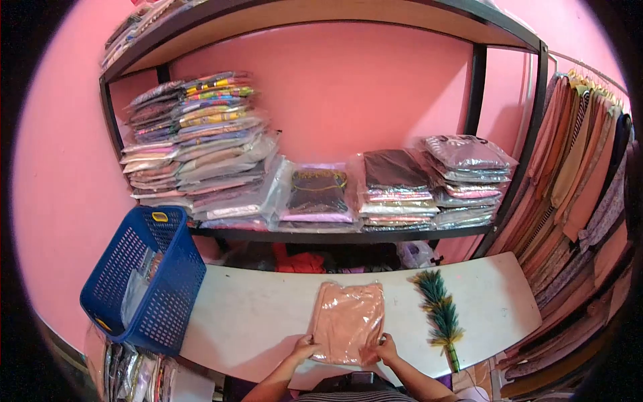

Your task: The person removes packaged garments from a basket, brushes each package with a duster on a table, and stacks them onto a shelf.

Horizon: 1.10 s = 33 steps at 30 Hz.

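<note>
A folded peach garment in a clear plastic bag (349, 320) lies flat on the white table (248, 308), close to its front edge. My left hand (305, 348) grips the bag's lower left edge, thumb on top. On the opposite side, my right hand (386, 349) pinches the lower right edge in the same way. The fingers beneath the bag are hidden. Light glints off the wrinkled plastic.
A blue basket (161, 288) holding bagged items stands at the table's left end. To the right lies a green feathery duster (439, 315). Behind, a black-framed shelf (335, 236) bears stacks of bagged clothes (201, 154). Clothes hang on a rack (576, 161) at right.
</note>
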Available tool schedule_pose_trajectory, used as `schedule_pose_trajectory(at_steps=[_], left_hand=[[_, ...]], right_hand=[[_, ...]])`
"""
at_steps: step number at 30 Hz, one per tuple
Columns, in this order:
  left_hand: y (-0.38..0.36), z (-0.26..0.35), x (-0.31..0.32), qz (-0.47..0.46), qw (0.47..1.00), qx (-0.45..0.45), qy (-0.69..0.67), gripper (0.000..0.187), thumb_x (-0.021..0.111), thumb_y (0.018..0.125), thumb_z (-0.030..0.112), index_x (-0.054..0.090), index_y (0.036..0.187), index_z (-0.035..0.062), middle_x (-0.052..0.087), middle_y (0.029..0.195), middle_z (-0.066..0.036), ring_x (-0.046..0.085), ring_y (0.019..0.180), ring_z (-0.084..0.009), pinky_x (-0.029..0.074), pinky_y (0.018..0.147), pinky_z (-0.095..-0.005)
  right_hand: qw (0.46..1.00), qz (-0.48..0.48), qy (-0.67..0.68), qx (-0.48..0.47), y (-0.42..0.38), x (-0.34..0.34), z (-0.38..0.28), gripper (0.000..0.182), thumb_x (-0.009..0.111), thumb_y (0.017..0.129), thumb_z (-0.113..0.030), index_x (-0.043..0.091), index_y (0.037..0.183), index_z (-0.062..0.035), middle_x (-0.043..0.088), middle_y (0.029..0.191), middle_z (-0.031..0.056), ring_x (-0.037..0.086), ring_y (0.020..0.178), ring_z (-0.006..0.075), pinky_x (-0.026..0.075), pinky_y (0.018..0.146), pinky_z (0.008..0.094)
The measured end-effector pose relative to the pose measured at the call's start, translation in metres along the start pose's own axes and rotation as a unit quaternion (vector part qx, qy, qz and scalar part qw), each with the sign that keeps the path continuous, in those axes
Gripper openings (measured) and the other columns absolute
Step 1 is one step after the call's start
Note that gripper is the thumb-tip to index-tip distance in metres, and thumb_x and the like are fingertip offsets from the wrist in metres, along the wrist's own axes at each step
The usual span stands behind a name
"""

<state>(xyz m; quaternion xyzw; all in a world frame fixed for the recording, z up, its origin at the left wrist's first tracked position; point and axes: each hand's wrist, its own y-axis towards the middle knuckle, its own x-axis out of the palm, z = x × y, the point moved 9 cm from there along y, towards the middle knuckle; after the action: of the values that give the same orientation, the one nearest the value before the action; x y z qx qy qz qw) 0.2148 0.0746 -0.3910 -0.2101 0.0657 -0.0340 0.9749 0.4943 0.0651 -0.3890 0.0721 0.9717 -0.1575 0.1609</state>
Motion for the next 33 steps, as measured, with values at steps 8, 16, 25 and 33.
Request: schedule_pose_trajectory(at_steps=[8, 16, 25, 33], left_hand=[[-0.048, 0.122, -0.019, -0.110, 0.989, 0.033, -0.097, 0.034, 0.059, 0.072, 0.004, 0.053, 0.105, -0.0023, 0.058, 0.085, -0.001, 0.055, 0.071, -0.0077, 0.045, 0.062, -0.0200], [-0.096, 0.355, -0.092, -0.145, 0.936, 0.292, -0.129, 0.048, 0.058, 0.073, 0.002, 0.042, 0.118, -0.0027, 0.052, 0.109, -0.004, 0.050, 0.097, -0.0102, 0.039, 0.086, -0.0261], [0.058, 0.494, -0.156, 0.147, 0.883, 0.444, 0.040, 0.052, 0.056, 0.072, -0.002, 0.038, 0.120, -0.0043, 0.057, 0.095, -0.012, 0.055, 0.082, -0.0142, 0.044, 0.074, -0.0281], [0.136, 0.422, -0.135, 0.297, 0.820, 0.406, 0.274, 0.055, 0.057, 0.067, -0.003, 0.036, 0.118, 0.0000, 0.044, 0.108, -0.024, 0.044, 0.102, -0.0396, 0.038, 0.086, -0.0410]], right_hand=[[0.907, -0.255, 0.325, 0.079, -0.033, 0.004, -0.120, 0.063, 0.057, 0.066, 0.013, 0.036, 0.123, -0.0024, 0.051, 0.111, 0.0100, 0.054, 0.098, 0.0188, 0.045, 0.083, 0.0279], [0.895, -0.252, 0.312, -0.195, -0.042, -0.029, -0.355, 0.079, 0.062, 0.062, 0.009, 0.026, 0.131, -0.0033, 0.039, 0.127, 0.0053, 0.041, 0.112, 0.0148, 0.037, 0.090, 0.0267], [0.871, -0.120, 0.310, -0.363, 0.139, -0.031, -0.518, 0.064, 0.053, 0.071, 0.007, 0.028, 0.129, -0.0015, 0.045, 0.120, 0.0076, 0.049, 0.101, 0.0149, 0.043, 0.081, 0.0249], [0.896, 0.199, -0.169, -0.360, 0.227, 0.008, -0.439, 0.062, 0.058, 0.069, -0.011, 0.029, 0.122, 0.0014, 0.053, 0.096, 0.0279, 0.052, 0.087, 0.0405, 0.042, 0.074, 0.0433]])
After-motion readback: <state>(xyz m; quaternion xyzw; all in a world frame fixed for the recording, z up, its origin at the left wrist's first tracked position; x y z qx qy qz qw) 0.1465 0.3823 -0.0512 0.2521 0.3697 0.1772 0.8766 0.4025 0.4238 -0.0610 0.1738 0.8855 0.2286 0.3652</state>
